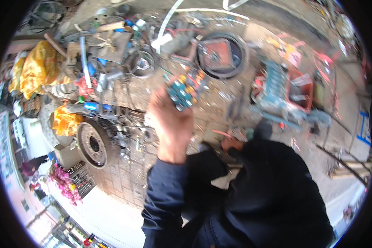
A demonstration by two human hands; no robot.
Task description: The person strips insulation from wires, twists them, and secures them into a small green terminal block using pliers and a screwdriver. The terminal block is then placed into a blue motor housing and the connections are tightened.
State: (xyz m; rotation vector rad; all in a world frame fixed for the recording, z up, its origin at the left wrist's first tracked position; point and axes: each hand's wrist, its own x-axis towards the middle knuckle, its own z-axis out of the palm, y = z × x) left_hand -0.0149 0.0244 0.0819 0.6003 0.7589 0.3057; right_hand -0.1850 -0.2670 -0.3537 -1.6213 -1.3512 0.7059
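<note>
Raised over the ground, my left hand grips a small green circuit board with pale and yellow components along it. Its fingers are closed around the board's lower and left edges. Low by my dark-clothed knees is my right hand, mostly hidden by the dark sleeve. Its fingers are too small and blurred to read. A thin reddish strip lies near it. Just beyond the board are small orange and yellow pieces. A pair of dark, long-handled tools lies on the ground to the right.
A round black basin holds a reddish square piece at the far middle. To the right stand a teal metal machine part and a red bin. A rusty wheel rim, yellow bags and piled scrap spread over the left.
</note>
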